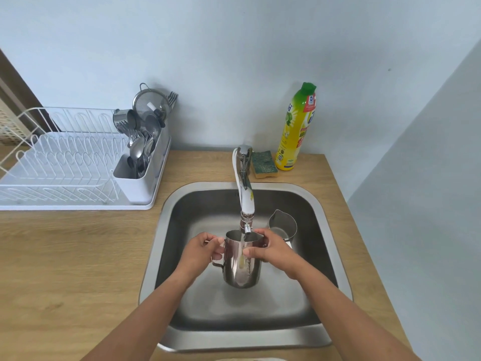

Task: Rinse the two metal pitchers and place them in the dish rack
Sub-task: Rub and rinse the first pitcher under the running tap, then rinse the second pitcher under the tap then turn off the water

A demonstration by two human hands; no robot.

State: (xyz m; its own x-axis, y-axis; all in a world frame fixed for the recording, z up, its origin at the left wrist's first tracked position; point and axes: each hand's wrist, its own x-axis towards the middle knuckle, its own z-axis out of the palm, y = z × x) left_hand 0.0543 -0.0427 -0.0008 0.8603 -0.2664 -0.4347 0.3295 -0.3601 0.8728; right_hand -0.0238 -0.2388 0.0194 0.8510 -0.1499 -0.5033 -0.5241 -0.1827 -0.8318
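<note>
A shiny metal pitcher point(242, 264) hangs upright over the steel sink point(325, 204), its mouth right under the faucet spout point(246, 204). My left hand point(203, 250) grips its handle on the left side. My right hand point(270, 250) holds the rim and body on the right, thumb across the front. A second metal pitcher point(282, 225) stands on the sink floor at the back right, partly behind my right hand. The white dish rack point(65, 165) sits on the counter to the left.
The rack's cutlery holder point(140, 175) holds spoons, forks, a strainer and a small cup. A green-and-yellow sponge point(265, 165) and a yellow dish soap bottle point(296, 128) stand behind the sink near the wall. A wooden counter point(78, 256) surrounds the sink.
</note>
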